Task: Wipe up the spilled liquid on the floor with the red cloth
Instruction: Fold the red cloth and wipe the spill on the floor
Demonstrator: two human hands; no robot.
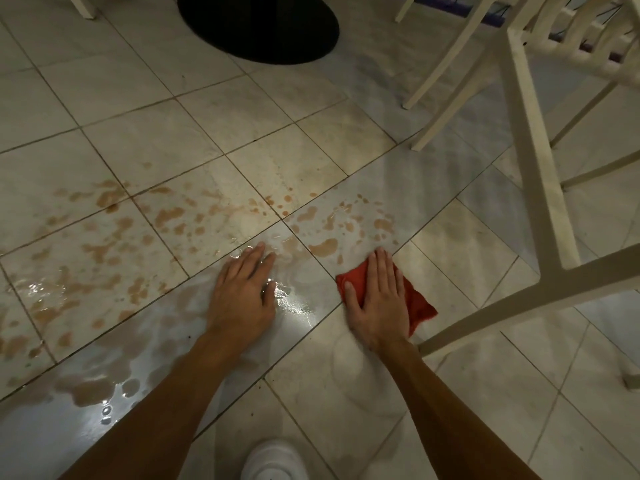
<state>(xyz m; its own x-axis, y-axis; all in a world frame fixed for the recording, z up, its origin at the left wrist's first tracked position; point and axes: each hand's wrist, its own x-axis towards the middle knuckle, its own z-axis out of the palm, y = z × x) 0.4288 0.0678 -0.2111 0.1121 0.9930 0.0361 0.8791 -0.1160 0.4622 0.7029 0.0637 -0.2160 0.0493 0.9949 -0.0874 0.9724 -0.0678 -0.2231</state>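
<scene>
Head cam: right hand (pixel 375 299) presses flat on the red cloth (pixel 417 303) at the spilled liquid (pixel 173 216)'s right edge, left hand (pixel 242 292) flat on the wet floor (pixel 485 393). Wiping's barely begun; next it probably needs sweeping leftward through those brown puddles.

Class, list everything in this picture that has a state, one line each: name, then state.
red cloth: crumpled on the floor, pressed under the right hand.
right hand: fingers straight, pressing the cloth.
left hand: flat on wet tile, holding nothing.
spilled liquid: brown puddles and spots, mostly unwiped.
floor: wet on the left, dry-looking on the right.
white chair: standing upright.
</scene>
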